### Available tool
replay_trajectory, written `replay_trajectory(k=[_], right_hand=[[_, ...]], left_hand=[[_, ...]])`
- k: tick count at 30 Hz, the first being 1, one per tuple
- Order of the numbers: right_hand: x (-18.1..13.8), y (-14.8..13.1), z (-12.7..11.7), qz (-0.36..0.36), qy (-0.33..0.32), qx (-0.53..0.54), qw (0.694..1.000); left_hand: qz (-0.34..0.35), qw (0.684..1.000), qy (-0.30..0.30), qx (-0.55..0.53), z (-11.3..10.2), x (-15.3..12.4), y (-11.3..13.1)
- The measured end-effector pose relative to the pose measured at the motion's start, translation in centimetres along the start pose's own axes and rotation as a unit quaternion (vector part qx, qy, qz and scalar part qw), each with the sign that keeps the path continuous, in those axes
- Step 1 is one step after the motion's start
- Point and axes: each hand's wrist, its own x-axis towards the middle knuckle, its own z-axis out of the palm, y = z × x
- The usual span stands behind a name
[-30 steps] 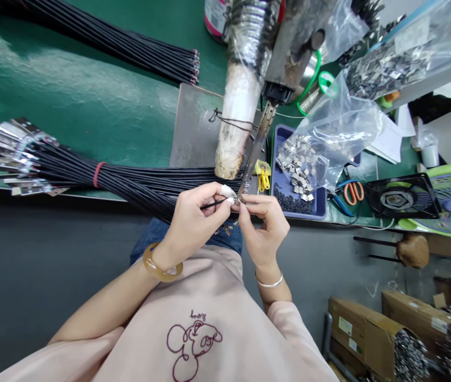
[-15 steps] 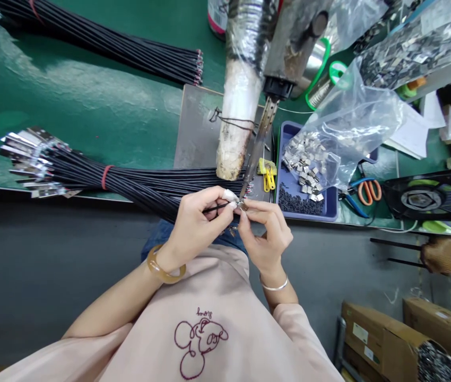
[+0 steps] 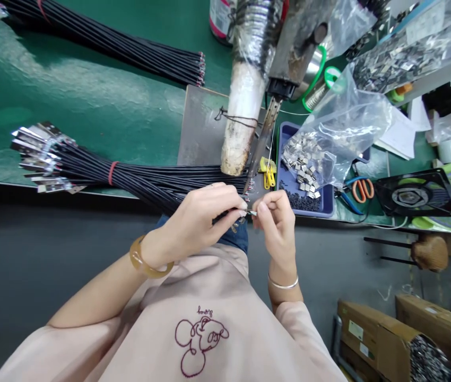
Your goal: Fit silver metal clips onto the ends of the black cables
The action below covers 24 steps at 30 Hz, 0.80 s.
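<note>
My left hand is closed in a pinch on the end of a black cable, largely covered by the fingers. A small metal connector sticks out past its fingertips, below the soldering iron. My right hand has its thumb and fingers curled together at the connector's far end, gripping it. Under the left hand runs a bundle of black cables, tied with a red band. Shiny metal connectors cluster at the bundle's left end.
A blue tray holds loose metal shells and small black pieces, with a plastic bag over it. Beside it lie pliers and a fan. A white wrapped tube hangs close above the hands. Another cable bundle lies behind.
My hands have come down and away from the iron's tip. The right hand has shifted right and turned more upright, its fingers now curled at the connector's end.
</note>
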Motion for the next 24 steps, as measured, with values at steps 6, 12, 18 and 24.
replay_trajectory(k=[6,12,18,24], right_hand=[[-0.1,0.8,0.0,-0.236,0.023,-0.179,0.955],[0.2,1.9,0.8,-0.202,0.010,-0.115,0.973],[0.4,1.5,0.7,-0.203,0.018,-0.142,0.969],[-0.8,-0.6,-0.4,-0.200,0.051,-0.259,0.944]], left_hand=[[0.076,0.973,-0.051,0.212,0.1,-1.0,1.3],[-0.169,0.971,-0.020,-0.166,0.7,-1.5,0.1],[-0.277,0.905,-0.018,-0.322,0.5,-1.2,-0.6],[-0.236,0.942,-0.036,-0.236,1.3,-1.5,-1.2]])
